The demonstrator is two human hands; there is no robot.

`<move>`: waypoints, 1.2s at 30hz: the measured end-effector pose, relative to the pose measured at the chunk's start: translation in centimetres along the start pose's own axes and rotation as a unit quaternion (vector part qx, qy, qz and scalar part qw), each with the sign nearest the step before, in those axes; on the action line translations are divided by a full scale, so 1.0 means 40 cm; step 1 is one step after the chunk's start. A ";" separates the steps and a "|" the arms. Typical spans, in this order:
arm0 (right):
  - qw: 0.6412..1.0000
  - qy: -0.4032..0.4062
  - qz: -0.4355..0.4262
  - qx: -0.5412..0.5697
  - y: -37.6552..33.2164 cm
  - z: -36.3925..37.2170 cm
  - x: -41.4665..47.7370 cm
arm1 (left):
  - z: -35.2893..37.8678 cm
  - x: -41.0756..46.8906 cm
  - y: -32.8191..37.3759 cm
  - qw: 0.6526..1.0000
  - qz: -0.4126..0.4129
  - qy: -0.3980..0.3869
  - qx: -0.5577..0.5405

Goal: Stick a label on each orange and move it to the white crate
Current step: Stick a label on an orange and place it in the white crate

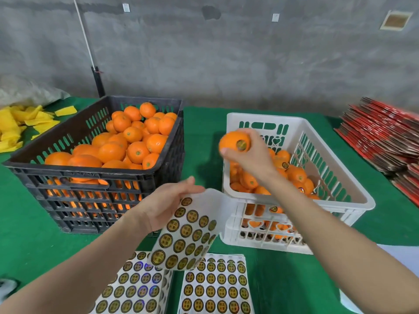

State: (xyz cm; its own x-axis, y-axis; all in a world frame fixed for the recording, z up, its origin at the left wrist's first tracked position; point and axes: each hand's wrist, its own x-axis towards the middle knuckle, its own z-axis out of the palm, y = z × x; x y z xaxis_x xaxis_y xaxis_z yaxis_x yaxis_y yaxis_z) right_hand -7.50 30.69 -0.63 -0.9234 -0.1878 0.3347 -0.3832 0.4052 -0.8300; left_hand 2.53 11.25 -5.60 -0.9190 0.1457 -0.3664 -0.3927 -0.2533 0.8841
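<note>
**Now: labelled orange point(232, 141) held at the white crate point(344, 203)**

Here two crates stand side by side on the green bench point(204, 123): a black crate point(90, 172) on the left, heaped with unlabelled oranges too many to count, and the white one on the right, partly filled. On at least three of the oranges in the white crate a round label shows.

There are three label sheets. Two lie flat point(136, 288) point(215, 288) at the near edge of the bench, side by side. The third sheet point(188, 232) is in the air in front of the crates, its top strip bare and curled over.

The right hand point(251, 155) grips the one orange that is out of the crates. Its fingers point(255, 137) curl over the far side and the thumb presses the near underside. The fruit sits above the left rim of the white crate, clear of the pile inside. One label point(242, 144) is on it, facing the camera.

The left hand point(163, 205) holds the raised sheet by its upper left edge, with the fingers only loosely bent. Where they meet the paper is hidden behind the sheet.

Further off, a heap of yellow nets point(20, 125) lies at the far left, and a stack of flat red cartons point(381, 137) at the far right.
</note>
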 end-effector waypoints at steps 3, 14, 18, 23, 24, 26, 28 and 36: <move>0.983 0.023 0.087 -0.158 0.112 -0.066 0.119 | -0.011 0.000 -0.003 1.000 0.012 0.023 -0.015; 0.914 -0.077 0.095 -0.388 0.210 -0.076 0.168 | 0.002 -0.022 0.030 0.998 -0.030 0.061 0.019; 0.961 -0.040 -0.095 -0.258 0.087 -0.016 0.082 | 0.004 -0.026 0.039 0.997 -0.045 0.064 0.012; 0.967 0.008 -0.157 -0.201 0.006 0.001 0.032 | 0.015 -0.033 0.043 0.995 -0.052 0.076 0.028; 0.977 0.028 -0.123 -0.173 0.001 -0.012 0.039 | 0.016 -0.034 0.043 0.995 -0.052 0.079 0.032; 0.993 0.054 -0.037 -0.101 -0.005 -0.044 0.051 | 0.016 -0.036 0.043 0.995 -0.050 0.084 0.038; 0.999 0.030 0.012 -0.014 -0.013 -0.061 0.038 | 0.017 -0.039 0.045 0.994 -0.048 0.089 0.041; 0.973 -0.213 -0.042 0.077 -0.072 0.037 -0.133 | 0.031 -0.039 0.045 0.995 0.004 0.085 0.052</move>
State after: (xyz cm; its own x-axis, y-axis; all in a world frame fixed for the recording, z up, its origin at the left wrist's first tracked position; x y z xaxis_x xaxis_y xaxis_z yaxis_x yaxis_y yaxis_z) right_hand -1.46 29.20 -0.66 -0.7845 -0.5810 0.2165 -0.4193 0.2399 -0.8756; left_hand 3.28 11.76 -3.08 -0.9184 -0.0215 -0.3951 -0.3876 -0.1520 0.9092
